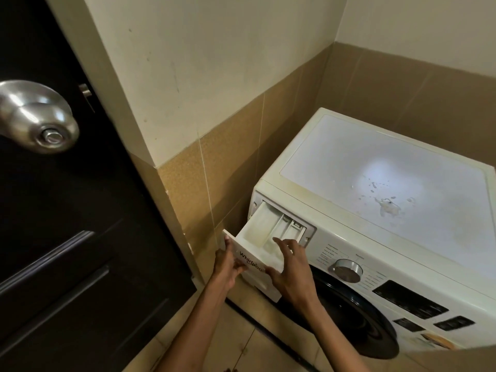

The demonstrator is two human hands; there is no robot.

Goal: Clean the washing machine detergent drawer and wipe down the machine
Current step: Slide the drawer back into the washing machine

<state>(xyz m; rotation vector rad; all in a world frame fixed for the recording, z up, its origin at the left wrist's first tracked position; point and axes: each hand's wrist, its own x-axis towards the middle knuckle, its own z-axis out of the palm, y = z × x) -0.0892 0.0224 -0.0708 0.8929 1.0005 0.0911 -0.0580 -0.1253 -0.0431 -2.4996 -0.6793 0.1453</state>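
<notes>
Detergent drawer [264, 238], a white plastic tray with three compartments, is jutting most of the way out of the white front-loading washing machine [375, 189]. The person's left hand [228, 264] is gripping its front panel's outer edge while the right hand [288, 269] is clasping the inner side, likely steadying it for lifting free.

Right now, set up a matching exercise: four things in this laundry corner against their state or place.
Things:
1. detergent drawer
2. door knob
3. machine top
4. program dial

States:
A. brushed metal, on the dark door
B. pulled out, held by left hand and right hand
C. on the front panel, right of the drawer
D. stained with dried spots

Pairs: 1-B, 2-A, 3-D, 4-C
</notes>
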